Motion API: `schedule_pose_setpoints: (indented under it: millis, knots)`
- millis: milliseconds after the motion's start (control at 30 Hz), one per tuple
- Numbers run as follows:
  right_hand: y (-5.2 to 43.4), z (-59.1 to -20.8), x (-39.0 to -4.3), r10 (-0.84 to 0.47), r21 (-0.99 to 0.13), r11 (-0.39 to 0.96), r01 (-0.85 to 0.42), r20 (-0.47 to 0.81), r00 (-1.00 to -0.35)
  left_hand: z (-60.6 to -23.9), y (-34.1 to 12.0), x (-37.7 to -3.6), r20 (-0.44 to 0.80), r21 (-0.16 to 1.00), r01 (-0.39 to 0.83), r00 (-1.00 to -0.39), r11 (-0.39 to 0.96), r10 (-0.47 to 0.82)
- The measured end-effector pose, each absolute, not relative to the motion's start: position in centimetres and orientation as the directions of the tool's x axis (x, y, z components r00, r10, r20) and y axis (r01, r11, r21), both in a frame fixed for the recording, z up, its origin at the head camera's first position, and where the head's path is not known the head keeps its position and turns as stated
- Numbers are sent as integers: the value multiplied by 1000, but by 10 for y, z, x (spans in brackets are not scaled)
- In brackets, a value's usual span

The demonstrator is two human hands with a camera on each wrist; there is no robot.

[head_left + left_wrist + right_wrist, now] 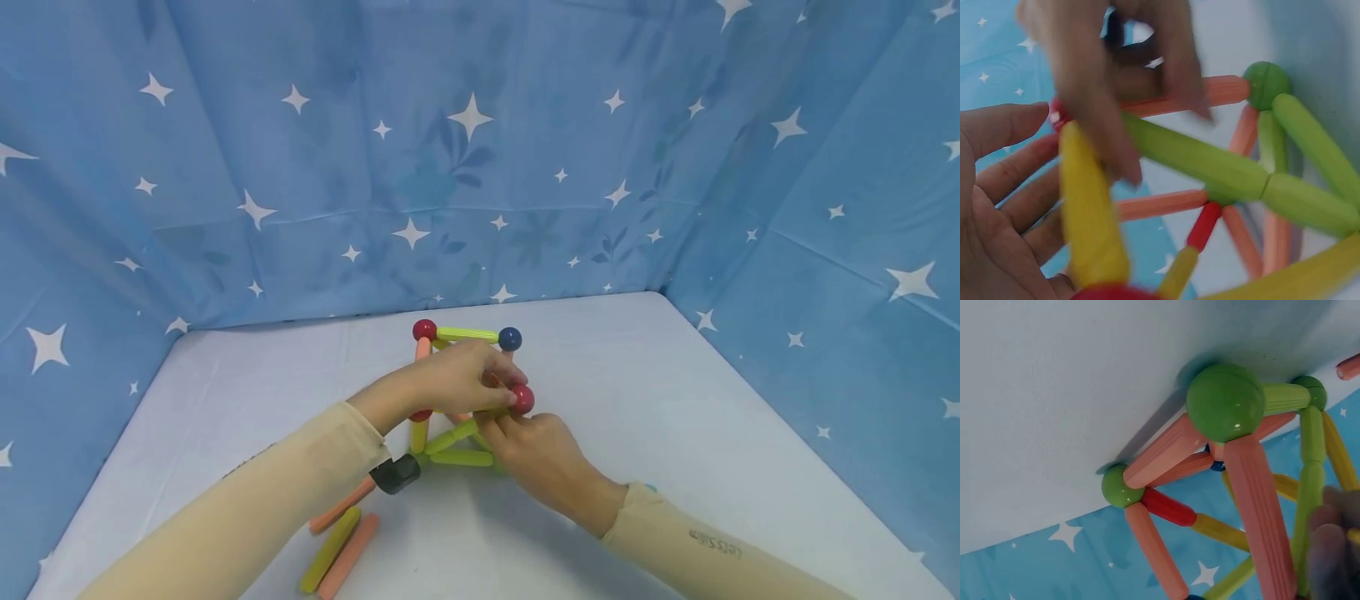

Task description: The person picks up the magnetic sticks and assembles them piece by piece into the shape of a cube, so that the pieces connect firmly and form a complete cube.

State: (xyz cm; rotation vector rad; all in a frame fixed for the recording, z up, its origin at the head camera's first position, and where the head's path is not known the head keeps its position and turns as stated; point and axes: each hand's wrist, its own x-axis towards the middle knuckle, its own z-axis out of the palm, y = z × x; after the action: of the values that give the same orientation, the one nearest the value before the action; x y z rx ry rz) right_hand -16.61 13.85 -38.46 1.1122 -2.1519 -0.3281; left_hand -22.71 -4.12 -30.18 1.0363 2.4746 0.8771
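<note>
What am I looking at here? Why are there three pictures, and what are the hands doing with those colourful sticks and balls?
These are three pictures of one moment. The big one comes from a camera on a person's head, looking down at a pale table with blue star-patterned cloth hung around it. The other two come from small cameras on each wrist, so they see very close up and a bit blurry.

On the table stands a frame built of plastic sticks and balls: green, yellow and orange sticks joined at round balls. The left hand reaches over the frame and the right hand comes from below. Both sets of fingers meet at a shiny red ball on a near corner; which hand actually grips it is hard to tell.

Near the left sleeve lie three spare sticks, two orange and one yellow.
</note>
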Motion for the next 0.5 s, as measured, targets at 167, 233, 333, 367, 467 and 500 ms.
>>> schedule_pose_setpoints:
  millis: [167, 233, 333, 367, 467, 500]
  knots:
    - [154, -376, -154, -743, 304, 568, -765, 589, -319, -284, -66, -215, -31, 552, 558, -729, 620, 684]
    - [164, -372, -154, -668, 183, 570, -801, 670, -323, -275, -83, -209, -13, 505, 556, -760, 661, 650]
    - [179, -367, -161, -528, -73, 610, -789, 705, -473, -272, -107, -199, 39, 429, 548, -805, 718, 591]
    - [181, -366, -164, -486, -161, 625, -763, 685, -543, -275, -113, -196, 59, 413, 542, -818, 732, 572]
    - [184, -366, -172, -408, -404, 656, -638, 522, -749, -289, -126, -187, 129, 393, 550, -827, 737, 548]
    - [183, -366, -174, -396, -466, 656, -594, 457, -796, -295, -128, -186, 150, 401, 561, -820, 725, 552]
